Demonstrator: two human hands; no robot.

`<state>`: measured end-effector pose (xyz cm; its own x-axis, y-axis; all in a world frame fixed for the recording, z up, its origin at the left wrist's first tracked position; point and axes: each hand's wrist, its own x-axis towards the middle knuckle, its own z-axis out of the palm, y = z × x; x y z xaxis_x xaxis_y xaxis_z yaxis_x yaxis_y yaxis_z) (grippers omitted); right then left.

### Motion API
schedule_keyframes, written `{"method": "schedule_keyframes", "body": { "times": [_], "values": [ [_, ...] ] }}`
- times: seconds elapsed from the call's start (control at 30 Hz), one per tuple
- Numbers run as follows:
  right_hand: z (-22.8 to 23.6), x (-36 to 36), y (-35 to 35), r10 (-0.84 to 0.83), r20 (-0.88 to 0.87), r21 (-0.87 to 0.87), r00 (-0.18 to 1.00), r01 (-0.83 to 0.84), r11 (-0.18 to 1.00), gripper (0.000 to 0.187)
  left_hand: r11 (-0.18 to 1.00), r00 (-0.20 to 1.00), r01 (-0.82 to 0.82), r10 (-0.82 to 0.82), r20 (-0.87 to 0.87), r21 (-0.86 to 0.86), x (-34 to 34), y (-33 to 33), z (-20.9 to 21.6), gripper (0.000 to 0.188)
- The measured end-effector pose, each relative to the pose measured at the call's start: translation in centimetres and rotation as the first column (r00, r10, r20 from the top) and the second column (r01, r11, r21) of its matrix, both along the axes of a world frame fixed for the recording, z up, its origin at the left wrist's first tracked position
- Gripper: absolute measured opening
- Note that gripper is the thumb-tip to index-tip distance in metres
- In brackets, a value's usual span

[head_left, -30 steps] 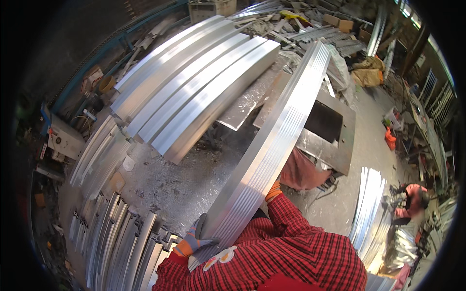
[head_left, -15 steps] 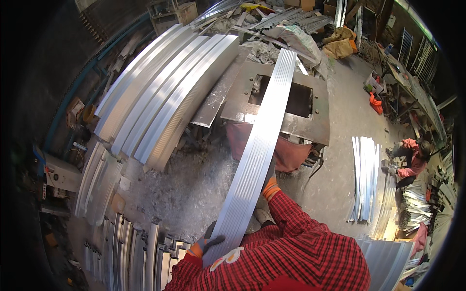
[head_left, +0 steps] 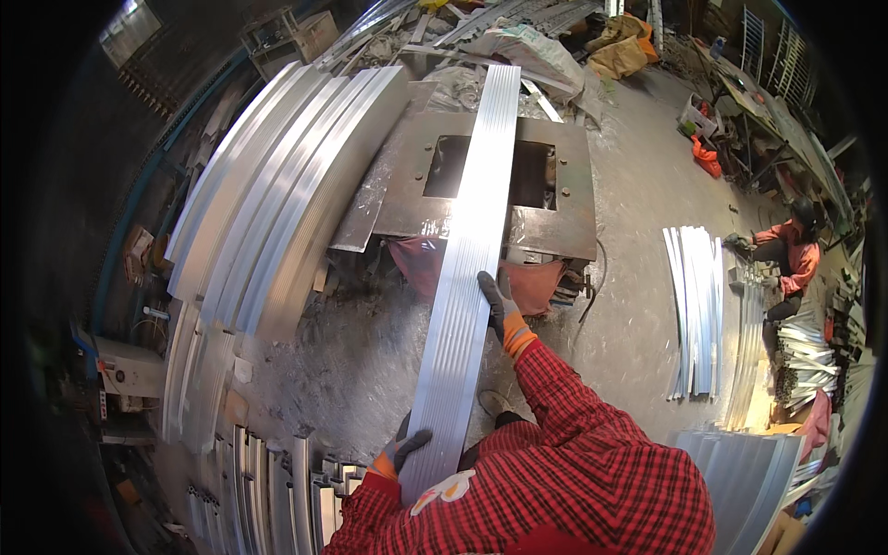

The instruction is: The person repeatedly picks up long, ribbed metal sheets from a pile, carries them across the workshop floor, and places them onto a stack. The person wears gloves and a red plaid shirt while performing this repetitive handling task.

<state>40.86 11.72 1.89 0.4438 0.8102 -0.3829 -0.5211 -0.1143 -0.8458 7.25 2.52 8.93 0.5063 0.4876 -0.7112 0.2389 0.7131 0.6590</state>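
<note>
A long, ribbed, silvery metal profile [head_left: 472, 217] runs from my lap away over a steel plate [head_left: 388, 208] with a rectangular opening. My left hand [head_left: 400, 450], in a dark grey glove with an orange cuff, grips its near left edge; the thumb lies on top and the other fingers are hidden beneath. Farther up, my right hand [head_left: 500, 310], gloved alike, holds the right edge with fingers over the top face. The profile's far end reaches past the plate's back edge. Red cloth [head_left: 534, 287] hangs under the plate.
Tall stacks of metal profiles [head_left: 305, 176] stand at left, with upright sections [head_left: 268, 490] at near left. Thin strips [head_left: 694, 314] lie on the floor at right. Beyond them a co-worker [head_left: 786, 259] in a red top bends over metal pieces. Sacks [head_left: 536, 55] lie at the back.
The view has shifted, so plate and profile appear farther left. My right hand's fingers now show on top of the profile, where before they were mostly hidden at its edge.
</note>
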Motion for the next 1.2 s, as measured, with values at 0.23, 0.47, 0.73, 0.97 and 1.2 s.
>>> {"method": "schedule_keyframes", "body": {
  "times": [0.23, 0.47, 0.73, 0.97, 1.2],
  "values": [
    [-0.4, -3.0, -2.6, -0.008, 0.105, 0.005, 0.994, 0.007, 1.000, 0.108, 0.999, 1.000, -0.020, 0.019, -0.019, -0.034, -1.9, -3.1, 1.6, 0.077],
    [-5.6, -12.7, -11.0, 0.057, 0.075, -0.115, 0.996, -0.048, 0.992, 0.095, 0.997, 0.996, 0.063, -0.059, -0.073, 0.053, -13.6, -11.6, -3.0, 0.075],
    [-4.8, -23.6, -21.6, -0.059, 0.142, 0.132, 0.988, 0.040, 0.990, 0.097, 0.999, 0.990, 0.048, -0.049, -0.134, -0.007, -22.2, -20.6, -1.0, 0.071],
    [-7.0, -25.2, -23.4, -0.003, 0.300, 0.106, 0.954, -0.030, 0.994, 0.102, 0.984, 0.966, 0.176, -0.164, -0.202, 0.042, -24.6, -20.8, -4.2, 0.095],
    [-4.0, -17.3, -17.1, 0.212, -0.023, -0.079, 0.977, -0.213, 0.974, 0.087, 0.996, 0.991, 0.082, -0.078, -0.110, 0.032, -13.0, -11.4, -2.1, 0.101]
  ]
}}
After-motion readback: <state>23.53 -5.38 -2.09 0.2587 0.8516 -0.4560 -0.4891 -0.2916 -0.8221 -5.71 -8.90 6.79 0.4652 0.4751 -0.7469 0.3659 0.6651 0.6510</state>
